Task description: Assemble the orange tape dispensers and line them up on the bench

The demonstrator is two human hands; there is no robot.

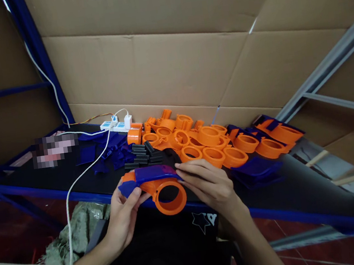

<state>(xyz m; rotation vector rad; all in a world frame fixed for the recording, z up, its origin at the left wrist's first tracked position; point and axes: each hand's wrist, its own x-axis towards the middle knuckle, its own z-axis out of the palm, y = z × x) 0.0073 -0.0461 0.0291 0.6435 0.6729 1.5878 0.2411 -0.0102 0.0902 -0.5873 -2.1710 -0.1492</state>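
Between my hands, just above the table's front edge, is an orange plastic tape dispenser with a round ring and a blue cover along its top. My left hand grips its left end, thumb on the near side by a blue end piece. At the right end of the blue cover, my right hand has its fingertips pressed together on the part. Behind it lie several black tubes and a heap of orange ring parts. Blue flat pieces are scattered on the left.
A white power strip with plugs sits at the back, and its white cable hangs across the table's front left. More blue covers lie on the right. Cardboard walls and metal posts enclose the black table.
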